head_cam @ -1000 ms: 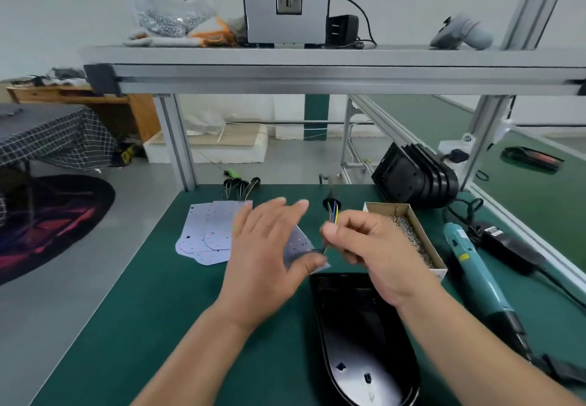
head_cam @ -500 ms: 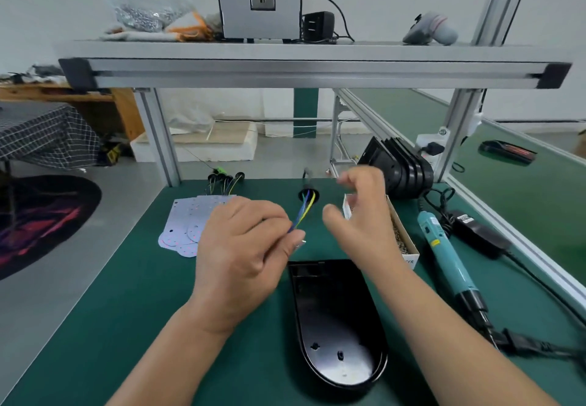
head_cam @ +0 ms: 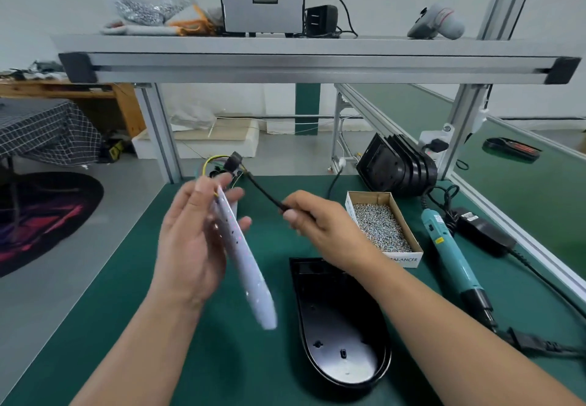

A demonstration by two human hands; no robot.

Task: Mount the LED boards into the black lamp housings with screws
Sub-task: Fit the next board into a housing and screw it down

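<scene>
While the left grip (head_cam: 193,247) holds the white LED board (head_cam: 250,278) tilted on edge above the green tabletop (head_cam: 126,326), the right grip (head_cam: 317,225) pinches the black cable (head_cam: 263,191). The black lamp housing (head_cam: 342,342) lies open side up under the right wrist. The screw box (head_cam: 406,258) label reads "…ALANCER".

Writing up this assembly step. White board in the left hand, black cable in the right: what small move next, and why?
Probably tip the white LED board flat over the black lamp housing. The left hand holds it on edge above the green mat, the right hand pinches its black cable, and the housing holds no board yet.
</scene>
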